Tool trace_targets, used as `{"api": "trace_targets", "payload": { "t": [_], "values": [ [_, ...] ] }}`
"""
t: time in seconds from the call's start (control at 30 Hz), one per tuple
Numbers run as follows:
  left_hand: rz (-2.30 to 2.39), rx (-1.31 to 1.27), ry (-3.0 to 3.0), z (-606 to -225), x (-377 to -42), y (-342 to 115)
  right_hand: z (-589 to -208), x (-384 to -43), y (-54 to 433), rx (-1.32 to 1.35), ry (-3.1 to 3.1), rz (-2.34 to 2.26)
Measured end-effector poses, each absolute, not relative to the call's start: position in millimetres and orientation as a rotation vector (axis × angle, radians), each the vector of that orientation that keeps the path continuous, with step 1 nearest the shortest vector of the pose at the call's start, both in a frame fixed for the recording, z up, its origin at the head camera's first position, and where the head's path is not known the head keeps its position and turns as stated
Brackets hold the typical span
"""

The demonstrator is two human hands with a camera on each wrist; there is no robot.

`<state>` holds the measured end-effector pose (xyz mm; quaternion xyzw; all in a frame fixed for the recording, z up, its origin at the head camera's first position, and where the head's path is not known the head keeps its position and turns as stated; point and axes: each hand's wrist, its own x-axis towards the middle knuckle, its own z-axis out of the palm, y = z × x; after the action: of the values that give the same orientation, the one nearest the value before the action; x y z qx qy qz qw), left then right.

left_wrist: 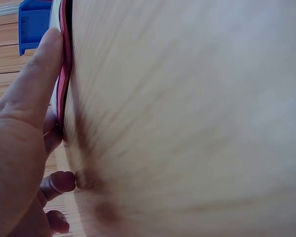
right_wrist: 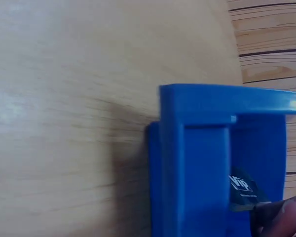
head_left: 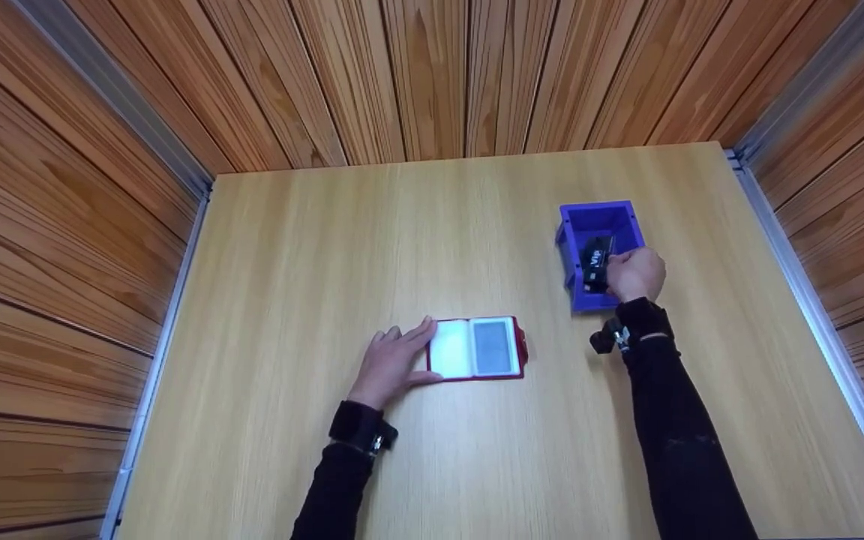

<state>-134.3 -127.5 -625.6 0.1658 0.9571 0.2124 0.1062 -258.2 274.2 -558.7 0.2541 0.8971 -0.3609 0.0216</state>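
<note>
A small red card holder lies spread flat on the table, a pale sleeve page on its left and a greyish panel on its right. My left hand holds it down at its left end, thumb at the near corner and index finger at the far corner, fingers fairly straight. In the left wrist view the thumb lies along the red cover. My right hand reaches over the right wall of a blue bin, pinching a black card marked "Vip". Other dark cards show inside the bin.
The wooden table carries the card holder near its middle and the bin at the back right. Plank walls stand behind and at both sides, with metal rails along the table's side edges.
</note>
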Motion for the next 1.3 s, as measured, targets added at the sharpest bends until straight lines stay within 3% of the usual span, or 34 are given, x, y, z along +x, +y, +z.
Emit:
{"api": "trace_targets", "payload": {
  "t": [0.53, 1.3],
  "values": [
    [0.616, 0.484, 2.827, -623.3, -135.3, -131.3, -562.5, -259.8, 267.4, 0.749, 2.779, -0.818],
    [0.579, 0.516, 2.840, -624.0, -134.3, -128.4, -568.1, -241.4, 259.8, 0.731, 3.047, -0.944]
  ]
}}
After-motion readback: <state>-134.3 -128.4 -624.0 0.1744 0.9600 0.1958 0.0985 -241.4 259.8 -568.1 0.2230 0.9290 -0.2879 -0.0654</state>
